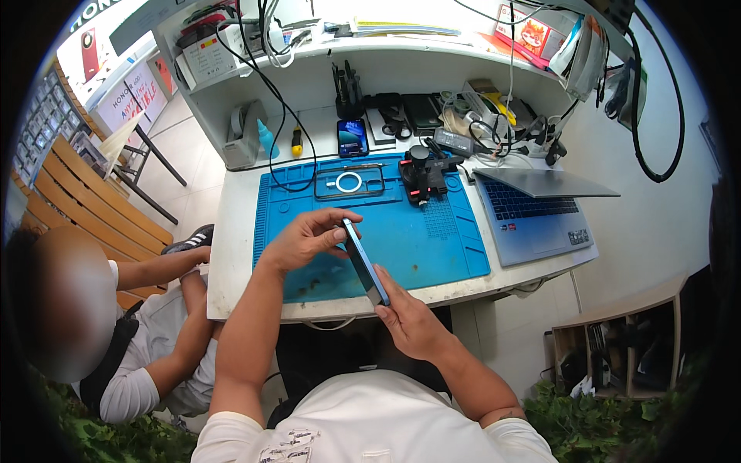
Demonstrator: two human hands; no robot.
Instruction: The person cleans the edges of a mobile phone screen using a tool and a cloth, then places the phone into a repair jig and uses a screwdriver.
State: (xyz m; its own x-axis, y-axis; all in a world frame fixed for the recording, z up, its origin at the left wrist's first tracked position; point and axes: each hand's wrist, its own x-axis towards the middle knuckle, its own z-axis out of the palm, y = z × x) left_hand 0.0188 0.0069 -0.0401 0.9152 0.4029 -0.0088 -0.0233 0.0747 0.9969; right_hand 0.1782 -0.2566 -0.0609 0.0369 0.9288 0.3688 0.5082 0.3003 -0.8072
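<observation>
Between my two hands a blue-edged smartphone (364,264) is held up on a slant above the blue repair mat (386,228). My left hand (312,238) grips its upper end, with the thumb near the edge and the fingers behind. My right hand (409,316) holds the lower end along its right side. Beyond my hands a clear phone case (349,182) with a white ring lies on the mat. To its right sits a black clamp-like tool (421,176). Another smartphone (353,138) with a lit screen lies behind the mat.
An open laptop (532,220) stands at the right of the desk. A blue bottle (266,139), a tape dispenser (244,135) and tangled cables (494,127) line the back. Black cables (270,85) hang over the mat's left side. A person (147,332) sits close on my left.
</observation>
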